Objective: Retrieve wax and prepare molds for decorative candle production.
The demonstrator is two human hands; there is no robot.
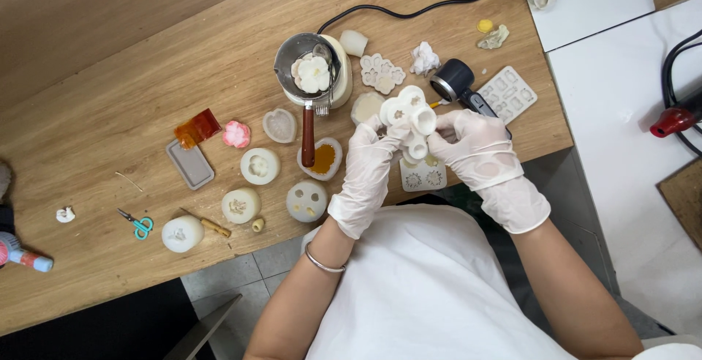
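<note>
I have both gloved hands up over the near edge of the wooden table [110, 60], working one white silicone mould [409, 115] between them. My left hand [365, 170] has its fingers curled and pressed against the mould's left side; my right hand [479, 148] grips it from the right, thumb and fingers pinched on its lower part. The mould sits just above a flat white mould tray [423, 177] lying at the table edge.

Just left of my left hand a wooden-handled metal pot [307, 64] rests on a small round warmer [342, 82], with white pieces inside it. Near its handle's end lies a small dish of amber wax [323, 159]. Further left I see several round white moulds [259, 166], a pink flower piece [236, 134], a grey rectangular tray [189, 164] and small teal scissors [139, 223]. Right of my hands lies a black heat tool [457, 82] beside a flat multi-cavity mould [510, 94].
</note>
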